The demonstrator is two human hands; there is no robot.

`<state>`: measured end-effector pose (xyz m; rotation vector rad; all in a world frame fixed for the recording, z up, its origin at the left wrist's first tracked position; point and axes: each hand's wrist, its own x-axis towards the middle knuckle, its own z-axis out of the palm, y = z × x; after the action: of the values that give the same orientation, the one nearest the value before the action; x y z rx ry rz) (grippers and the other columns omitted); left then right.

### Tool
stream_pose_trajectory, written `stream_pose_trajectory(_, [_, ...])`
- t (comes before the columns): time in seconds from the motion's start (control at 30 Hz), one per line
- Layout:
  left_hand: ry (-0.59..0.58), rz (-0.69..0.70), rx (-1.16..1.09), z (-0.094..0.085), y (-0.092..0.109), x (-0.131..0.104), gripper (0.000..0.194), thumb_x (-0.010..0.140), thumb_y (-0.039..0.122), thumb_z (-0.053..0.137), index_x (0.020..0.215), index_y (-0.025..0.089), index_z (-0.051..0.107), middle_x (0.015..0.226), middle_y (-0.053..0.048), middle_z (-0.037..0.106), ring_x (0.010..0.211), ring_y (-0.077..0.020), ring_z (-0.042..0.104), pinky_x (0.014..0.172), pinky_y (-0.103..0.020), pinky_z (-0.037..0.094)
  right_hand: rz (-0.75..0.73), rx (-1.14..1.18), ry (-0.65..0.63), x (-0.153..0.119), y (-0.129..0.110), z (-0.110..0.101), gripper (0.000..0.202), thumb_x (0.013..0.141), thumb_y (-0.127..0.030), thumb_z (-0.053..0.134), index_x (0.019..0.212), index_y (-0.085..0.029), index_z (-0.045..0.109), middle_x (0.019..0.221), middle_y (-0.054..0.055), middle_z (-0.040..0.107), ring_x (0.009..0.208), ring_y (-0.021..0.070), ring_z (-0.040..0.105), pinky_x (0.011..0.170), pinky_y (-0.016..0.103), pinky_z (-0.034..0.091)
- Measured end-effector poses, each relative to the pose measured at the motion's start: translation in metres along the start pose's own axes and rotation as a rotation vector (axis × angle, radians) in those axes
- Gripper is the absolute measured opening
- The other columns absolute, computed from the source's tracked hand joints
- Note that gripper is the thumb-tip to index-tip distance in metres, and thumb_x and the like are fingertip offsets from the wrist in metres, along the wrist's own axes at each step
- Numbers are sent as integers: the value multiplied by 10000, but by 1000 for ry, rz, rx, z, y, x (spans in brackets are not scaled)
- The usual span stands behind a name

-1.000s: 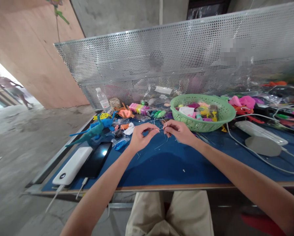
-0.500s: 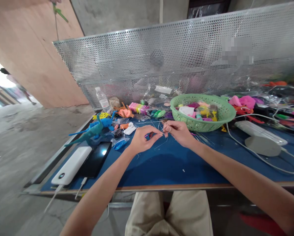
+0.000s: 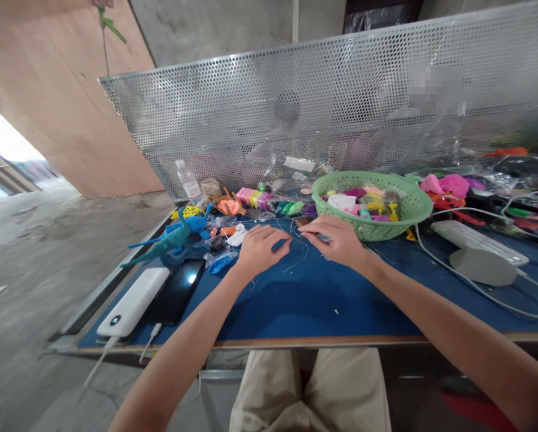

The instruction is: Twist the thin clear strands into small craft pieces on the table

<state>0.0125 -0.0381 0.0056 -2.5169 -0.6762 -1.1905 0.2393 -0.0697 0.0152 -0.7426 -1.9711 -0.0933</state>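
Over the blue tabletop [image 3: 287,306], my left hand [image 3: 263,249] is pinched, thumb against forefinger, on what looks like a thin clear thread [image 3: 305,255]. My right hand [image 3: 338,240] faces it a short way to the right, its fingertips closed on the same kind of thread. The strands are so fine that their ends and exact path cannot be made out. Just beyond my right fingertips is a small brown piece [image 3: 302,222]. Loose strands lie on the table around both hands. A white plastic piece [image 3: 237,235] lies beside my left hand.
A green basket [image 3: 372,231] of small colourful toys stands behind my right hand. Toy dinosaurs [image 3: 179,237], a phone [image 3: 176,294] and a white power bank [image 3: 134,303] lie left. A white cable [image 3: 458,285] loops around a grey disc [image 3: 483,267]. Perforated metal [image 3: 233,114] backs the table.
My hands have drawn slightly apart, and the small loop of thread between my fingers no longer shows. The brown piece has come into sight. A person at the far left has left the view.
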Motion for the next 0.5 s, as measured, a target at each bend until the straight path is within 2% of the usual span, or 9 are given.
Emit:
stream_pose_trajectory(0.1, [-33, 11, 51, 3, -2, -3, 97, 908, 220, 591, 854, 232, 671, 848, 6, 757, 748, -151, 672, 685, -306, 434, 16, -80, -28, -1, -1, 8, 189, 962, -275, 578, 1095, -253, 711, 958, 70, 741, 879, 217, 683, 813, 382, 559])
stream_pose_trajectory(0.23, [-60, 63, 63, 5, -4, -5, 85, 906, 209, 597, 874, 233, 671, 925, -8, 761, 793, -161, 671, 697, -316, 420, -6, -156, -52, -1, 1, 14, 184, 978, -283, 556, 1067, -224, 706, 936, 79, 724, 887, 218, 676, 816, 375, 555])
stream_pose_trajectory(0.33, [-90, 67, 77, 6, -2, -4, 88, 912, 218, 590, 874, 228, 669, 882, -9, 755, 768, -167, 663, 686, -321, 413, -8, -213, -121, -1, 3, 13, 182, 997, -271, 521, 1006, -201, 688, 918, 83, 706, 890, 223, 661, 813, 371, 542])
stream_pose_trajectory(0.5, [-80, -23, 75, 5, 3, 0, 105, 912, 236, 585, 843, 211, 660, 766, -5, 723, 698, -162, 660, 671, -303, 431, -88, -369, -167, -1, 5, 15, 194, 1021, -222, 447, 995, -183, 636, 930, 84, 667, 881, 214, 624, 824, 355, 503])
